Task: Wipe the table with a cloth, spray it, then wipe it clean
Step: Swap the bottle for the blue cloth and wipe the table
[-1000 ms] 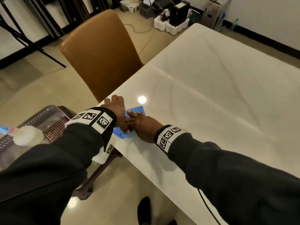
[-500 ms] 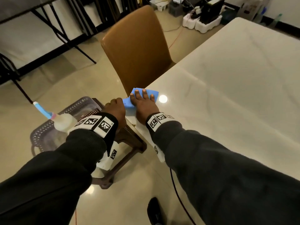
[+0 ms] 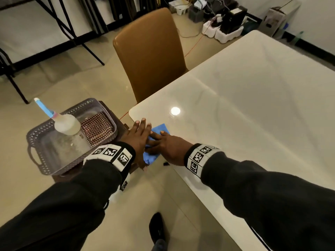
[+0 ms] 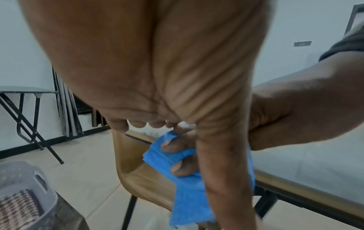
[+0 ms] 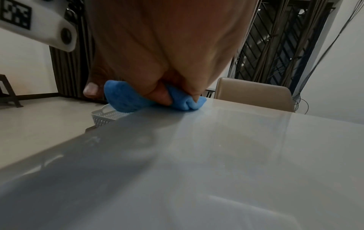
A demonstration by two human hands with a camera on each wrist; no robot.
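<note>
Glossy cream stone counter [image 3: 253, 115], near corner: your right hand [image 3: 167, 146] presses the bunched blue microfibre cloth [image 3: 160, 128], grip clamped; left hand [image 3: 138, 136] flat, fingers straight. Step: wiping. Next, judged: the white spray bottle [image 3: 66, 124].

A glossy pale desk [image 3: 244, 109] fills the right of the frame. A blue cloth [image 3: 159, 129] lies near its lower-left edge, partly overhanging it. Both hands rest on the cloth.

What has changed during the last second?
The right hand drew the blue cloth back from the corner of the table along its edge; part now hangs over it. The left hand, curled before, has straightened its fingers beside the cloth. Unchanged: the right grip on the cloth, the spray bottle in the basket.
</note>
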